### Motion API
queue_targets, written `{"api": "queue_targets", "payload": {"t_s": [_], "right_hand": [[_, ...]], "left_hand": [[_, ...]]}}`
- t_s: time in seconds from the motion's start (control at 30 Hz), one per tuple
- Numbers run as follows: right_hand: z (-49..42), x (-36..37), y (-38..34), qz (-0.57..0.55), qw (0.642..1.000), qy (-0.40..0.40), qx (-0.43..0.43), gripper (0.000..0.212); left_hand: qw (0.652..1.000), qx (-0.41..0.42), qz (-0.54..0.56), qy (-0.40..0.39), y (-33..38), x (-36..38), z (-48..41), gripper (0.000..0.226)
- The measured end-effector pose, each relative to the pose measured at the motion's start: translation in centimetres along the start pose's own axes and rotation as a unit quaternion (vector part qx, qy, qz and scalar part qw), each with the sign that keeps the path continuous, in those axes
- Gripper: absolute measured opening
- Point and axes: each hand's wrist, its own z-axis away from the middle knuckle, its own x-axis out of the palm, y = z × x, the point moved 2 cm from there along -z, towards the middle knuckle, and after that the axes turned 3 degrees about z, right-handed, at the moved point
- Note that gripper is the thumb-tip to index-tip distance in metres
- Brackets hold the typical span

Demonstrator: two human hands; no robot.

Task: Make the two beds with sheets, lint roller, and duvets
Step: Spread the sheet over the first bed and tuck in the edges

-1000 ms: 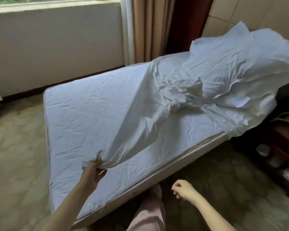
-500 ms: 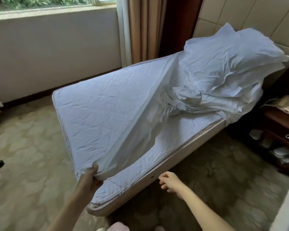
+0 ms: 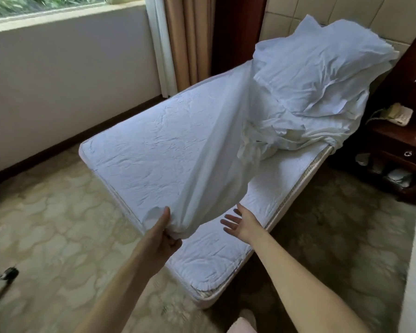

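A: Head view: where does the sheet (image 3: 202, 152) lie from my hands?
B: My left hand (image 3: 163, 239) grips its corner above the bed's (image 3: 135, 150) foot, and it stretches lengthwise headward. My right hand (image 3: 240, 224), fingers spread, is nearest the slack.

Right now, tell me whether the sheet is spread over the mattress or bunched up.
Bunched. Most of the sheet is heaped at the head end; the left hand grips one pulled-out corner, mattress mostly uncovered.

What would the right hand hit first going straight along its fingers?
Likely the hanging fold of the sheet gripped by the left hand; the open right hand points up-left at it. Depth unclear: it may pass beneath, above the mattress.
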Motion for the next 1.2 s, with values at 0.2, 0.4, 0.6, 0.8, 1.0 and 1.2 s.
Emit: {"api": "queue_targets", "payload": {"t_s": [0.2, 0.4, 0.6, 0.8, 1.0, 1.2], "right_hand": [[-2.8, 1.7, 0.0, 0.054, 0.998, 0.032, 0.005, 0.051], [-8.6, 3.4, -4.6, 0.065, 0.992, 0.106, -0.006, 0.034], [-16.7, 7.8, -7.4, 0.012, 0.993, 0.113, -0.001, 0.047], [-20.6, 11.7, -8.8, -0.081, 0.986, 0.140, -0.028, 0.028], [-15.0, 14.7, -5.6, -0.188, 0.944, 0.244, -0.116, 0.028], [-7.8, 21.1, -0.2, -0.329, 0.907, 0.233, -0.124, 0.012]], "left_hand": [[0.995, 0.017, -0.003, 0.095, 4.2, -7.7, -2.8, 0.010], [0.985, -0.051, -0.024, 0.163, 6.8, -9.4, -5.4, 0.017], [0.977, -0.137, -0.037, 0.161, 8.9, -13.3, -7.7, 0.010], [0.972, -0.192, -0.029, 0.134, 10.8, -16.2, -9.8, 0.012], [0.973, -0.203, -0.045, 0.098, 15.9, -22.2, -13.2, 0.017], [0.978, -0.167, -0.109, 0.059, 25.2, -29.6, -16.9, 0.013]]}}
